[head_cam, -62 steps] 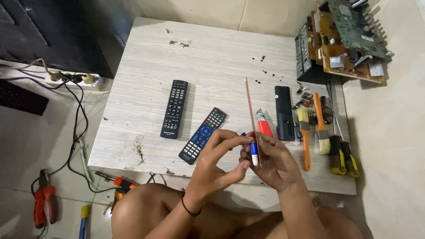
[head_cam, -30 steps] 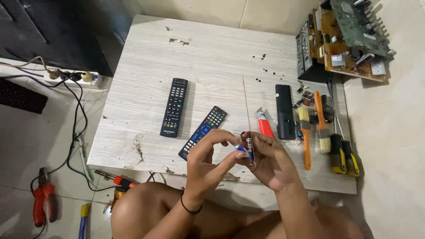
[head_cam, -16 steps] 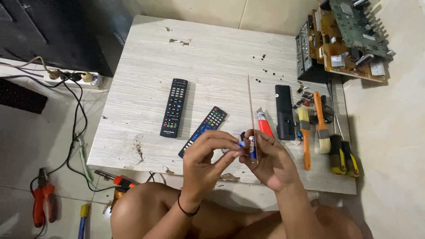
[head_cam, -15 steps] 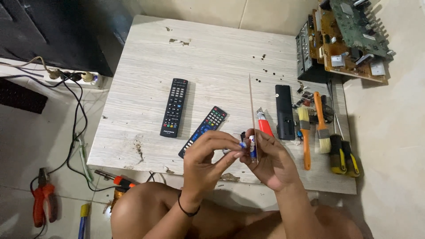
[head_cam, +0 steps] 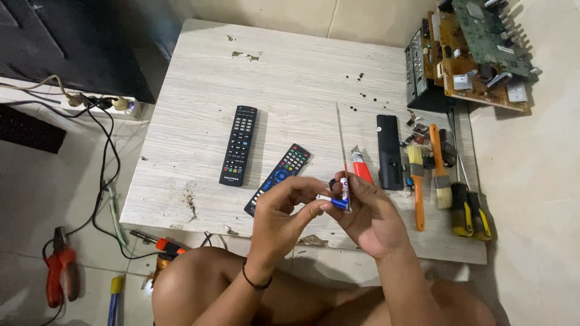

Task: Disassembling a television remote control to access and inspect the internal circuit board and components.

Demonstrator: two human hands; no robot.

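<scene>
Blue and white, a small tube-like piece point(head_cam: 333, 201) sits pinched between the thumb and fingertips of the left hand point(head_cam: 284, 214), lying crosswise just in front of the palm. The right hand point(head_cam: 371, 214) is closed around a small white cylinder point(head_cam: 344, 186) from which a thin straight rod point(head_cam: 340, 136) rises away from the person; the two hands touch at the fingertips, right where the blue piece meets the base of the rod. Whether the pieces are already joined cannot be told, so the fitting looks to be in the middle rather than done.

Taking the hands as the landmark: directly beyond them on the pale wooden table point(head_cam: 284, 78) lies a black remote with coloured buttons point(head_cam: 279, 177), partly hidden by the left fingers. Further left of it lies a longer black remote point(head_cam: 238, 145). Just past the right hand are a red-handled tool point(head_cam: 361, 171) and a black remote back shell point(head_cam: 389, 151), seemingly opened and not reassembled. Right of those lie two orange-handled brushes point(head_cam: 426, 175) and yellow-and-black screwdrivers point(head_cam: 470, 208). Bare circuit boards point(head_cam: 477, 42) stand at the far right corner. Red pliers point(head_cam: 59, 265) lie on the floor, well to the left.
</scene>
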